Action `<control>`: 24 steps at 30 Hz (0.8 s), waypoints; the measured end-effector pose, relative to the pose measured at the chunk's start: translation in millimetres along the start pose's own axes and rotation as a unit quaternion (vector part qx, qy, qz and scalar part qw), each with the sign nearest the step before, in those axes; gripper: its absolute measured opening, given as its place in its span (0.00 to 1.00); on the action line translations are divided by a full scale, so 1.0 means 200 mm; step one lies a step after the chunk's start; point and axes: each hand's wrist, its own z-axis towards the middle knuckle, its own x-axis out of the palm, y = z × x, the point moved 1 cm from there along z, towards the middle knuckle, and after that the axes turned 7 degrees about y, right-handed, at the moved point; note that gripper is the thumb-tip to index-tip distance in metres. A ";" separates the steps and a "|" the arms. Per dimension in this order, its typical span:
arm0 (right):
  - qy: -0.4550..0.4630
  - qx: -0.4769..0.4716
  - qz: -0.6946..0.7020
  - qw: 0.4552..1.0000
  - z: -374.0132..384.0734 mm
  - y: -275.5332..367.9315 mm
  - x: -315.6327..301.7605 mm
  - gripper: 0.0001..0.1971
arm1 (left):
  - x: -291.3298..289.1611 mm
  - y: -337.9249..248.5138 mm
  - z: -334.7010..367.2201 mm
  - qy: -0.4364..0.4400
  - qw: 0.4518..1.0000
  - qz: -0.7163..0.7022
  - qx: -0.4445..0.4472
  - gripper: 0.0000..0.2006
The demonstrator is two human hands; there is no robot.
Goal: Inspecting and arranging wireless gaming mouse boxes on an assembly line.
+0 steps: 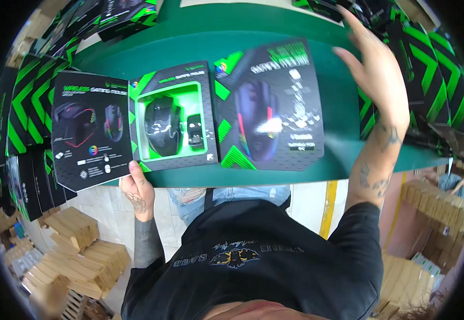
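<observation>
My left hand (pixel 137 191) grips the lower edge of a black and green mouse box (pixel 205 114), thumb on top, near where its front flap (pixel 90 133) folds out to the left. Behind the box's clear window lie a black computer mouse (pixel 161 127) and a small dark piece (pixel 195 130) beside it. Directly right of it, a second mouse box (pixel 274 106) lies on the green table with its printed front up. My right hand (pixel 373 66) is raised over the table's right side, fingers apart and holding nothing, close to stacked boxes.
Stacks of similar black and green boxes stand at the left (pixel 32 114) and right (pixel 429 80) of the green table (pixel 189 45). More boxes (pixel 128 18) lie along the far edge. Brown cartons (pixel 77 229) are piled on the floor at the lower left, with others (pixel 410 272) at the lower right.
</observation>
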 end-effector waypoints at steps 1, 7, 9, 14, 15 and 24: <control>0.027 0.091 0.074 0.993 -0.07 -0.05 0.02 0.28 | 0.00 0.05 0.00 -0.032 0.997 0.004 0.075 0.15; 0.294 0.001 0.402 0.867 -0.45 0.24 0.11 0.56 | -0.19 0.02 0.10 0.209 0.953 0.009 0.218 0.31; 0.325 0.007 0.339 0.883 -0.50 0.40 0.10 0.59 | -0.17 0.00 0.17 0.217 0.955 -0.011 0.203 0.34; 0.194 0.070 0.333 0.920 -0.44 0.55 0.26 0.52 | -0.13 -0.03 0.27 0.295 0.943 0.025 0.151 0.46; 0.187 0.059 0.330 0.923 -0.42 0.54 0.28 0.52 | -0.12 -0.01 0.26 0.283 0.947 0.022 0.151 0.45; -0.063 -0.044 0.371 0.925 0.43 0.39 0.33 0.41 | -0.35 -0.24 1.03 0.080 0.963 -0.056 0.250 0.41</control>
